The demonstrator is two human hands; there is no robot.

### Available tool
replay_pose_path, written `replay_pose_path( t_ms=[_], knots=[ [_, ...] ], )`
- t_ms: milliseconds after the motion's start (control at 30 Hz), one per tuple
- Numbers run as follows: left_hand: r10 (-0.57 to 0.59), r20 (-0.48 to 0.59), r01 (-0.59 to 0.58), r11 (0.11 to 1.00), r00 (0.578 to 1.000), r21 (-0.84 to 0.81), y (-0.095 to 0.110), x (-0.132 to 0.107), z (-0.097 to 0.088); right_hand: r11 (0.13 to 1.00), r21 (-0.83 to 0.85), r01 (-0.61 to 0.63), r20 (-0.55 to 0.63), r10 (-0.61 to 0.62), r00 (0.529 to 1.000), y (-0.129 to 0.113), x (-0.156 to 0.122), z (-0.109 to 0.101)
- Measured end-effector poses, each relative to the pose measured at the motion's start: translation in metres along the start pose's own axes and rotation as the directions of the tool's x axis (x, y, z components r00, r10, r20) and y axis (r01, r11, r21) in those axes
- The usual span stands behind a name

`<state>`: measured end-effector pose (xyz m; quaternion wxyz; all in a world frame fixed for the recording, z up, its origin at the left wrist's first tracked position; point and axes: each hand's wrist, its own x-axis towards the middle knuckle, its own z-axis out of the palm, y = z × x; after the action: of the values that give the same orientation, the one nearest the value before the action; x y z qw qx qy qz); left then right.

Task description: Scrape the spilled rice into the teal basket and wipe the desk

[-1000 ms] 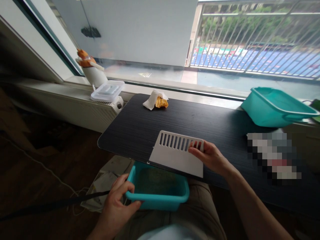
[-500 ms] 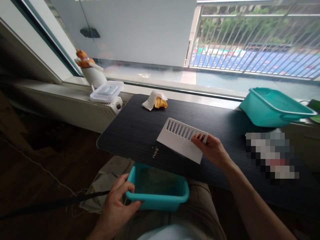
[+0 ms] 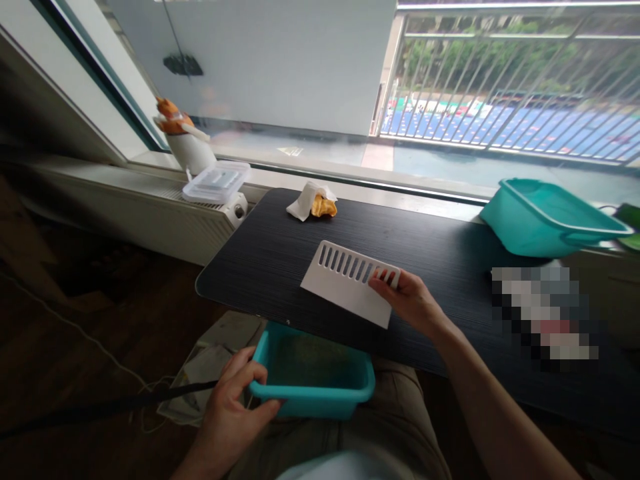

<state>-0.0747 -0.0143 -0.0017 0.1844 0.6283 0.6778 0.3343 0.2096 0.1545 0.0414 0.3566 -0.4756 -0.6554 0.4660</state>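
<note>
Since half a second ago the white scraper [image 3: 349, 283] has slid back toward the near edge of the black worktop [image 3: 280, 247], and the little crumbs can't be seen now. It looks like sweeping into the teal bin [image 3: 314, 371] below the edge. Right hand [image 3: 413, 301] fingers pinch the scraper's slotted end. Left hand [image 3: 231, 407] fingers wrap the bin's rim. Next, I think, comes a steady pull over the edge.

The right hand [image 3: 410, 303] draws the white slotted scraper [image 3: 347, 282] leftward and toward the near table edge, from its farther, mid-frame position half a second before. The small line of crumbs lying beside it then is no longer visible.
</note>
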Motion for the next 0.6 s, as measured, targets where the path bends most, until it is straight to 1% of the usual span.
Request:
replay_pose_path(
  t_ms=[67,133,167,200,233,300,333,367,467,500,533,600],
  knots=[
    [0.003,-0.01,-0.003,1.0,1.0,0.003,-0.002,-0.001,-0.001,1.0,-0.003,0.003,0.082,-0.003,0.997,-0.004,-0.002,0.006],
    [0.002,-0.022,-0.002,1.0,1.0,0.001,-0.004,-0.003,-0.001,1.0,-0.004,-0.004,0.199,0.004,0.98,-0.007,-0.006,0.01],
    [-0.001,-0.026,0.001,1.0,1.0,-0.001,-0.005,-0.004,-0.001,1.0,-0.005,-0.005,0.24,0.006,0.971,-0.008,-0.007,0.011],
    [-0.006,-0.026,0.006,1.0,1.0,-0.002,-0.006,-0.004,-0.001,1.0,-0.005,0.0,0.252,0.001,0.968,-0.008,-0.007,0.011],
    [-0.013,-0.026,0.013,1.0,1.0,-0.002,-0.008,-0.005,-0.001,1.0,-0.004,0.008,0.232,-0.007,0.973,-0.007,-0.007,0.011],
    [-0.026,-0.022,0.026,1.0,0.999,-0.001,-0.01,-0.006,0.0,1.0,-0.012,0.029,0.145,-0.027,0.989,-0.006,-0.006,0.01],
    [-0.029,-0.021,0.029,1.0,0.999,-0.001,-0.01,-0.007,0.0,0.999,-0.019,0.034,0.122,-0.031,0.992,-0.005,-0.006,0.01],
    [-0.03,-0.023,0.03,1.0,0.999,-0.001,-0.01,-0.007,0.0,0.999,-0.025,0.028,0.131,-0.024,0.991,-0.006,-0.007,0.011],
    [-0.027,-0.033,0.027,1.0,0.999,0.001,-0.009,-0.01,-0.004,0.999,-0.034,-0.019,0.27,0.027,0.963,-0.012,-0.015,0.011],
    [-0.027,-0.036,0.028,1.0,0.999,0.005,-0.008,-0.012,-0.007,0.999,-0.032,-0.029,0.289,0.037,0.957,-0.015,-0.019,0.011],
    [-0.029,-0.034,0.029,1.0,0.999,0.01,-0.006,-0.014,-0.011,0.999,-0.026,-0.03,0.276,0.036,0.96,-0.018,-0.023,0.01],
    [-0.029,-0.032,0.03,0.999,0.999,0.015,-0.004,-0.021,-0.021,1.0,-0.002,-0.017,0.171,0.017,0.985,-0.023,-0.03,0.005]
  ],
)
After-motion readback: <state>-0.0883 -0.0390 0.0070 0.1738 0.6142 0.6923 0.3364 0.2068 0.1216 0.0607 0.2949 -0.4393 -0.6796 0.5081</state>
